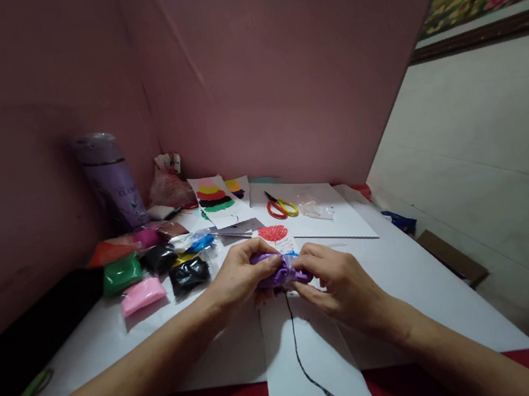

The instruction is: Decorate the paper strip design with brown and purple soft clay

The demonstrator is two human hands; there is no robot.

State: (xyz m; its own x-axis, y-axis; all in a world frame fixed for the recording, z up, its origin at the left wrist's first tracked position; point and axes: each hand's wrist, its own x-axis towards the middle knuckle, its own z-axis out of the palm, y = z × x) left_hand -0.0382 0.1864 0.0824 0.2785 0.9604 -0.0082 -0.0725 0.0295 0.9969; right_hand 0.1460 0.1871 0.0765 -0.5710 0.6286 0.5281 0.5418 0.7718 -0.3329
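Between my two hands is a small clear packet of purple clay [285, 273], held above the white paper. My left hand [241, 271] grips its left side, thumb on top. On the right side, the fingers of my right hand [331, 275] pinch the packet's plastic. Under my hands lies a white paper strip [312, 359] with a thin black line [299, 354] running down it towards me. Past my hands, a red leaf-like shape [273, 233] shows on paper. The part of the strip right under the packet is hidden.
To the left lie several clay packets, including green [122, 274], pink [143, 295] and black [189, 275]. Scissors [281, 206] with red and yellow handles rest on a white board [343, 215]. A purple bottle [109, 180] stands by the pink wall. Striped colour cards [219, 200] lie behind.
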